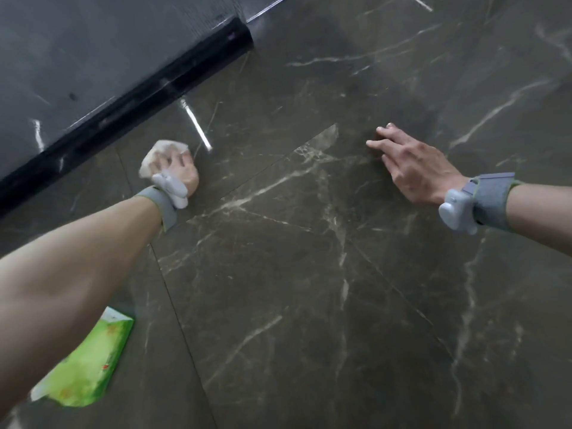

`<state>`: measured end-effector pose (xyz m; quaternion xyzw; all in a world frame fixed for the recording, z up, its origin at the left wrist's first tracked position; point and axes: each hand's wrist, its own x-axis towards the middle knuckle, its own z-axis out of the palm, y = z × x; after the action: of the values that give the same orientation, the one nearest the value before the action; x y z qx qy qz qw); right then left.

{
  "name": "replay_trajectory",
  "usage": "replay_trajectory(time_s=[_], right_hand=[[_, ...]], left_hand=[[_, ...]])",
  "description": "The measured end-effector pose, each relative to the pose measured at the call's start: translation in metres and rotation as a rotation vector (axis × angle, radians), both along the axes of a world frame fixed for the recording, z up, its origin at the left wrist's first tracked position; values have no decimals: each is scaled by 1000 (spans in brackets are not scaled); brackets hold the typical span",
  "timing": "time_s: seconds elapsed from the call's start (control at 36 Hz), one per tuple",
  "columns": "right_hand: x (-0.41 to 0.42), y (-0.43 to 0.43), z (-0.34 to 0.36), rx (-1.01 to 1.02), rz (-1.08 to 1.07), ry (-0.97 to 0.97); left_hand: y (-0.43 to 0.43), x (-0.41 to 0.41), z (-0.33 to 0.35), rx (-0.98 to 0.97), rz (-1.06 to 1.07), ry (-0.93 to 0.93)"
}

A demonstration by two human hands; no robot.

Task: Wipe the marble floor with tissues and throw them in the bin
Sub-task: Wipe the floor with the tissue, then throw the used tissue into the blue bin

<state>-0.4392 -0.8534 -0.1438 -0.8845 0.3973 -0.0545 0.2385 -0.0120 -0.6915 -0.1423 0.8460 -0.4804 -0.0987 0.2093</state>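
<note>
The dark marble floor (309, 274) with pale veins fills the view. My left hand (179, 173) is closed on a crumpled white tissue (158, 153) and presses it against the floor near the black skirting. My right hand (411, 168) rests flat on the floor to the right, fingers apart, holding nothing. Both wrists wear grey bands with small devices. No bin is in view.
A green tissue pack (89, 366) lies on the floor at the lower left, partly hidden under my left forearm. A black skirting strip (130, 109) runs along a dark grey wall (93, 41) at the upper left.
</note>
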Motion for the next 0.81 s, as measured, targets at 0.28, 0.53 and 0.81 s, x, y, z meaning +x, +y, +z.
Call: replay_trajectory(time_s=[0.28, 0.53, 0.81], right_hand=[[6, 7, 10, -5, 39, 31], [3, 17, 41, -25, 116, 84], [18, 30, 91, 25, 52, 106]], left_hand=[[-74, -148, 25, 152, -271, -23], [-77, -248, 38, 154, -458, 36], [-57, -201, 93, 54, -64, 600]])
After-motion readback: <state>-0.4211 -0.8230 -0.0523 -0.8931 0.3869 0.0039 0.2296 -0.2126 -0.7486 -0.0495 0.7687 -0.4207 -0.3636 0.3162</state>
